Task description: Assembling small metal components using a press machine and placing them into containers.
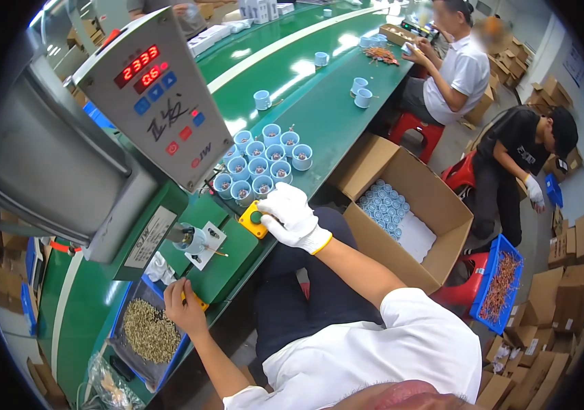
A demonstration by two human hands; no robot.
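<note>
My right hand [293,217], in a white knit glove, rests by a yellow push-button box [246,223] with a green button, its thumb and fingers apart around the box's near side. My bare left hand [184,309] lies with fingers extended at a second yellow button box [201,301], which it partly covers. Between the hands, a light blue plastic cup [197,239] stands under the press head [184,234] on a white plate [211,247]; a thin wire sticks out beside it. Neither hand appears to hold anything.
The grey press [66,150] with its control panel [155,96] looms at left. Several blue cups [258,166] stand beyond my right hand. A tray of small brass-coloured parts [148,331] sits by my left hand. An open carton [435,239] stands at right; two co-workers sit further off.
</note>
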